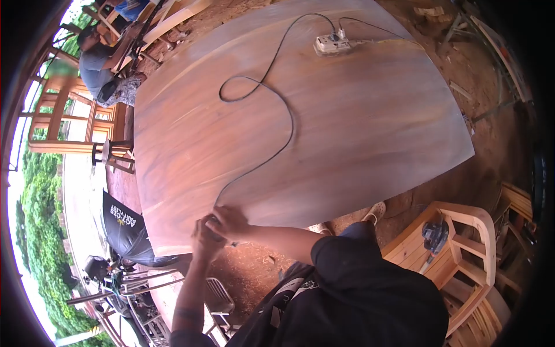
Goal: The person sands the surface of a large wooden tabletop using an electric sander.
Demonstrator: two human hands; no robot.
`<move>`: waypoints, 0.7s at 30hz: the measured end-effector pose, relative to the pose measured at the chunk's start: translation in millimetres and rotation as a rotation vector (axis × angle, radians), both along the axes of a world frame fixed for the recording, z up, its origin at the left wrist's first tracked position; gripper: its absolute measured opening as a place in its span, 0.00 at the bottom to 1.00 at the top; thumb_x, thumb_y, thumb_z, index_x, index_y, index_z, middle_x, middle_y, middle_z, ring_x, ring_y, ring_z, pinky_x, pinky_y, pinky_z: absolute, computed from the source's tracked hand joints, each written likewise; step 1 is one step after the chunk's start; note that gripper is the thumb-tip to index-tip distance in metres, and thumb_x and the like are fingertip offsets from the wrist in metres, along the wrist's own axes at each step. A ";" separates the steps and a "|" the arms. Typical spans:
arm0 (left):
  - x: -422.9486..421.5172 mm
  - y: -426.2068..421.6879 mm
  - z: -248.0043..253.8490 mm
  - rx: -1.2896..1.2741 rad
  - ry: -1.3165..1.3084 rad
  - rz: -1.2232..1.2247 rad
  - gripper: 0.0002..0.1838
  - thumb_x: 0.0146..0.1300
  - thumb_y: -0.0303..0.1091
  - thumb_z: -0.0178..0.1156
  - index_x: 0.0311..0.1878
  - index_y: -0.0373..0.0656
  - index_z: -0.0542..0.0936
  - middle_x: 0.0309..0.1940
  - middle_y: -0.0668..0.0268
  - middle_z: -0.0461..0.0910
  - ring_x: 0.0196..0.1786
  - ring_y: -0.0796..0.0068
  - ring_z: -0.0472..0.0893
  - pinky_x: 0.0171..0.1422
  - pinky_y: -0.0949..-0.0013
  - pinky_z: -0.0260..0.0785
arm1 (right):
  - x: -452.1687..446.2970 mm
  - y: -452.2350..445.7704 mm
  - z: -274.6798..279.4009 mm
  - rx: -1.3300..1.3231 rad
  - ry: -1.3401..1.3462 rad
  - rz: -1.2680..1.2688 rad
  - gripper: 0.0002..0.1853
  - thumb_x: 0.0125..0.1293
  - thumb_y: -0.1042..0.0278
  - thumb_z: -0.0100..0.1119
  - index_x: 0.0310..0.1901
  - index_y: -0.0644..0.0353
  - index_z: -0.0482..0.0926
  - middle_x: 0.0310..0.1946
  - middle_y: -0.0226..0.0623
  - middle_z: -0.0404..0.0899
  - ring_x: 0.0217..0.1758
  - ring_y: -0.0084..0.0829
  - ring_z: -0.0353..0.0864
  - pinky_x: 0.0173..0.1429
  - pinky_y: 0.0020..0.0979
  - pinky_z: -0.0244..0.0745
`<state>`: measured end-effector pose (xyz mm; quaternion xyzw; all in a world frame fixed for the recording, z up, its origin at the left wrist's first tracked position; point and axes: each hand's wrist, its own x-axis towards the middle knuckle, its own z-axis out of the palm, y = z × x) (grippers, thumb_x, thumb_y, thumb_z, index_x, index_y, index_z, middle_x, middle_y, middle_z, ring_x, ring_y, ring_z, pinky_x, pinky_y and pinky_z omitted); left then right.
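Small dark thing is by the near edge of the big brown tabletop, btwn both hands, mostly hid. L hand is wrapped round it; R hand bends over it, can't tell if it grips. Step now is prob. handling it; next move likely needs a firm hold & loose cord. Cord is thin, dark, w/ 1 loop, & runs to a whitish plug box.
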<state>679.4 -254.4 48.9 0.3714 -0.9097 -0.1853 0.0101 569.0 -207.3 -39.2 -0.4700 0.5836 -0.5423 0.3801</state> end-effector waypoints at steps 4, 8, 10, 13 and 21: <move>37.2 -70.6 -32.3 -0.158 0.090 0.053 0.37 0.45 0.39 0.78 0.60 0.46 0.73 0.46 0.52 0.81 0.47 0.51 0.83 0.51 0.51 0.77 | -19.4 39.5 -38.2 -0.375 0.437 -0.063 0.30 0.64 0.59 0.67 0.63 0.63 0.69 0.69 0.50 0.65 0.76 0.46 0.61 0.79 0.48 0.55; -8.0 -97.4 -19.5 -0.160 0.049 0.060 0.38 0.45 0.35 0.76 0.62 0.46 0.73 0.45 0.52 0.80 0.46 0.49 0.83 0.51 0.50 0.77 | -137.9 149.0 -38.2 -0.168 0.773 -0.258 0.35 0.59 0.62 0.70 0.67 0.61 0.69 0.71 0.48 0.65 0.76 0.49 0.61 0.76 0.53 0.59; -48.3 -81.8 -12.8 -0.163 0.022 -0.177 0.35 0.45 0.35 0.76 0.60 0.46 0.74 0.43 0.52 0.80 0.44 0.50 0.83 0.49 0.51 0.78 | -207.7 214.2 -44.5 -0.025 0.700 -0.520 0.31 0.61 0.65 0.65 0.67 0.60 0.70 0.71 0.51 0.64 0.76 0.50 0.63 0.72 0.54 0.63; -132.2 -33.7 -5.1 -0.093 0.072 -0.418 0.31 0.45 0.33 0.75 0.55 0.43 0.75 0.42 0.53 0.79 0.45 0.52 0.83 0.48 0.53 0.77 | -303.5 324.1 -55.5 0.406 0.867 -1.008 0.30 0.68 0.61 0.59 0.69 0.60 0.68 0.73 0.51 0.62 0.77 0.49 0.60 0.78 0.54 0.53; -361.2 56.0 -18.5 -0.093 0.126 -0.784 0.32 0.43 0.33 0.72 0.56 0.44 0.76 0.41 0.54 0.79 0.40 0.51 0.83 0.43 0.55 0.80 | -476.1 540.6 -106.1 0.802 0.890 -1.524 0.35 0.76 0.42 0.44 0.75 0.57 0.59 0.79 0.46 0.52 0.81 0.56 0.48 0.78 0.63 0.47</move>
